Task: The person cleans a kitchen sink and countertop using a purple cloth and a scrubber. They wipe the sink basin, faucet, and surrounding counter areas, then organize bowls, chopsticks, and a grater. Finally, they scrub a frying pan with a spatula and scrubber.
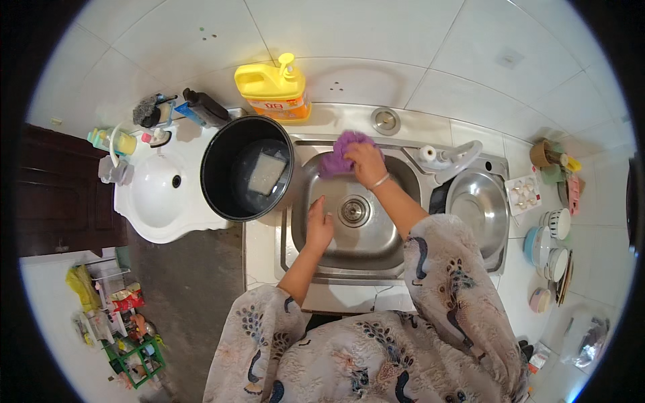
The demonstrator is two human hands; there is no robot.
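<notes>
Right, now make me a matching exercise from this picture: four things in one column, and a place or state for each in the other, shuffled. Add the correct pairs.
Things:
1. Purple cloth
2. Black pot
3. Yellow pump bottle
4. Left hand

Places and states:
A. Between the washbasin and the steel sink
B. In the right hand
C. Open, holding nothing
D. Upright near the tiled wall

Pairs: 1-B, 2-A, 3-D, 4-C

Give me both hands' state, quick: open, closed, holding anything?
Left hand: open, holding nothing, over the sink basin.
Right hand: closed on the purple cloth at the basin's far edge.
</notes>
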